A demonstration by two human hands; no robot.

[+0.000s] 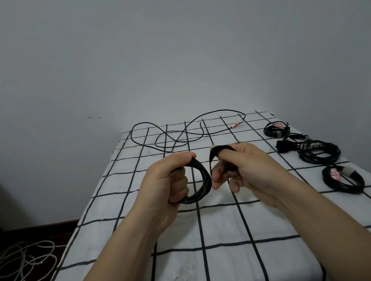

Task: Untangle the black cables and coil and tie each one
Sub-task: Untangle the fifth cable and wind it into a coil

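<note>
Above our checked bench point(216, 231), our left hand point(169, 183) grips an upright black cable coil point(205, 180). Just right of it, our right hand point(248, 167) pinches a tie strap point(212, 160).

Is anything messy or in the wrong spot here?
Yes. One black cable sprawls loose at the far end of the table, while the coiled cables sit on the right. A pale cable tangle lies on the floor, left of the table.

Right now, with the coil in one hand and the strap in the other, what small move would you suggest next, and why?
Probably loop the black strap in the right hand around the coiled cable and fasten it: the left hand grips a wound coil that looks untied.
</note>
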